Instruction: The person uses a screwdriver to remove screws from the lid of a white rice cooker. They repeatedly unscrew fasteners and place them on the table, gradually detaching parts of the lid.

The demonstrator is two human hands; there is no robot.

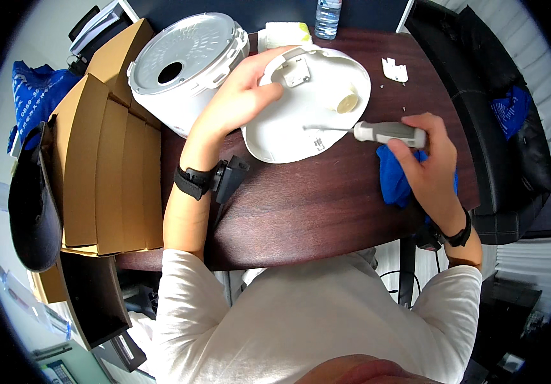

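A white oval plastic cover (278, 131), perhaps an appliance lid, is tipped up over the table with its hollow inner side showing. My left hand (250, 89) grips its left rim, the thumb over the edge and the other fingers partly hidden behind it. Inside the cover are a cream-coloured round fitting (346, 102) and a small white block (296, 72). My right hand (425, 144) is closed around the grey and white handle of a screwdriver (387, 133). Its shaft points left across the cover's lower part; whether the tip touches is unclear.
At the back left stands a white rice-cooker-like body (186, 57). Brown cardboard boxes (115, 173) line the left side. A blue cloth (392, 176) lies below my right hand. Farther right are a white plastic piece (394, 70) and tiny loose parts; a water bottle (328, 19) stands behind.
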